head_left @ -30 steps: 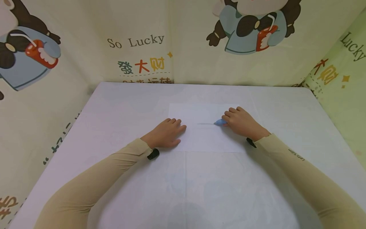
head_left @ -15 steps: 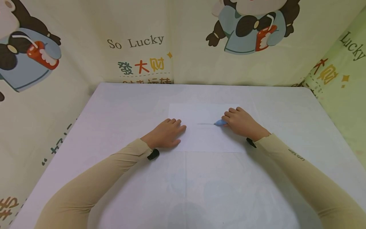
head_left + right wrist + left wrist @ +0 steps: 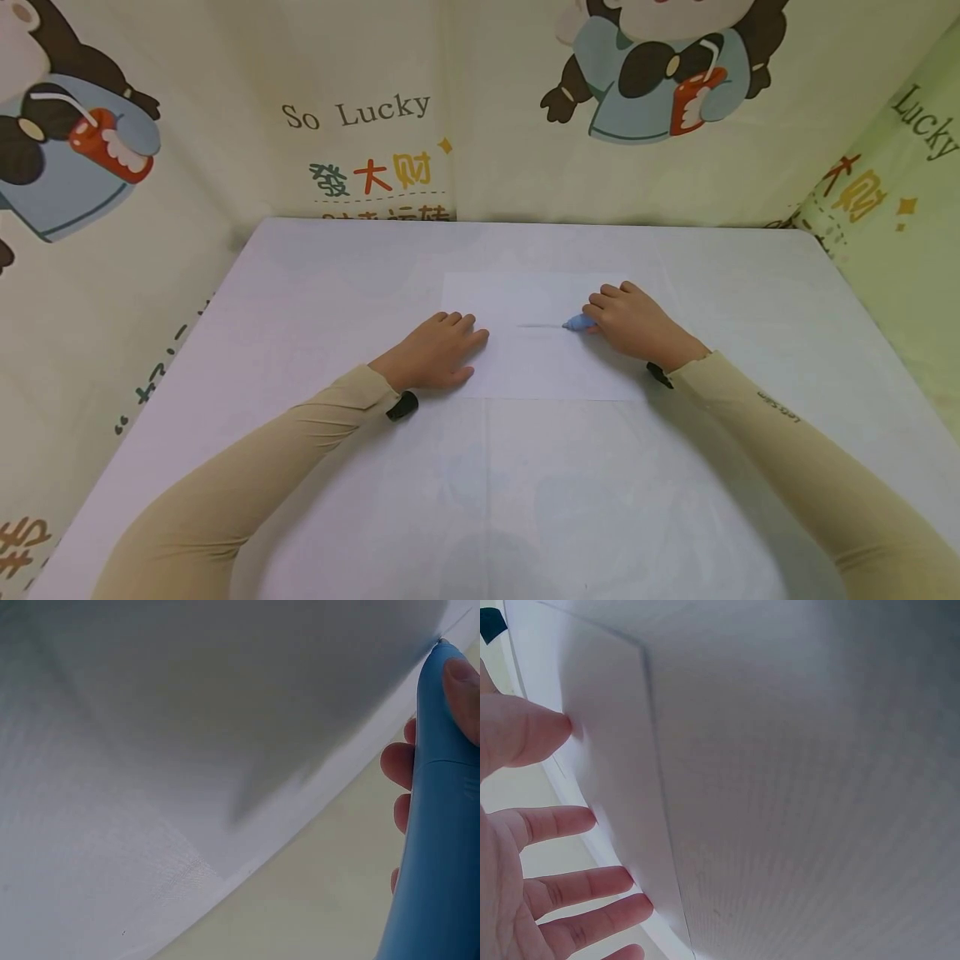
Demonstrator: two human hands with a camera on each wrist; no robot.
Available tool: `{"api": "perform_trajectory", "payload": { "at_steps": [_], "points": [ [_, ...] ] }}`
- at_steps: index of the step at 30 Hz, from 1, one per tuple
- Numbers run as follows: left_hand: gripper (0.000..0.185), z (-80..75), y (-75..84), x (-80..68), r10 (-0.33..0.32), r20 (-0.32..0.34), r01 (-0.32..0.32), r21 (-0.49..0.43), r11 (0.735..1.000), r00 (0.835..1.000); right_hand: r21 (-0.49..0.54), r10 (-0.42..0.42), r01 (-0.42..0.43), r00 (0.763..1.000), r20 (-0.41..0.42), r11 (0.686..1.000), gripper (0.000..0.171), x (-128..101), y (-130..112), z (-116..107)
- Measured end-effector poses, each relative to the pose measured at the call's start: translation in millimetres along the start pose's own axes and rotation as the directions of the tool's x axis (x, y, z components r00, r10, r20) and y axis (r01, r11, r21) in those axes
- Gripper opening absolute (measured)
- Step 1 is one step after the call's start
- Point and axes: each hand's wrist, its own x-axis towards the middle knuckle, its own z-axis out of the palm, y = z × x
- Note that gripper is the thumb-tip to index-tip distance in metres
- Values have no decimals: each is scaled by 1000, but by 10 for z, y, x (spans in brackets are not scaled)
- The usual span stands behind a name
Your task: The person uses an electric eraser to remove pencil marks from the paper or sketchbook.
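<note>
My right hand (image 3: 633,321) grips the pen (image 3: 577,321), tip on the paper (image 3: 540,367) at the right end of a faint line running leftward toward my left hand (image 3: 438,350), flat on the sheet's left edge.

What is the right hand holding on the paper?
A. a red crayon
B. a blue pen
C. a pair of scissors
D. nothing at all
B: the right hand has its fingers curled round a blue pen, whose tip touches the sheet of paper at the end of a faint drawn line.
</note>
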Motion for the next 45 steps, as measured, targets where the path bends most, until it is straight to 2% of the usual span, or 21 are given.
{"api": "perform_trajectory", "payload": {
  "at_steps": [17, 32, 45],
  "points": [
    [42, 14, 5, -1, 4, -15, -4, 4, 1000, 1000, 0, 11, -11, 1000, 15, 1000, 24, -8, -11, -11],
    [42, 15, 5, 4, -2, -8, 2, 10, 1000, 1000, 10, 21, -21, 999, 37, 1000, 23, 0, -28, -31],
    [44, 12, -5, 3, -5, 3, 5, 22, 1000, 1000, 12, 12, -12, 1000, 24, 1000, 24, 12, -36, -32]
  ]
}}
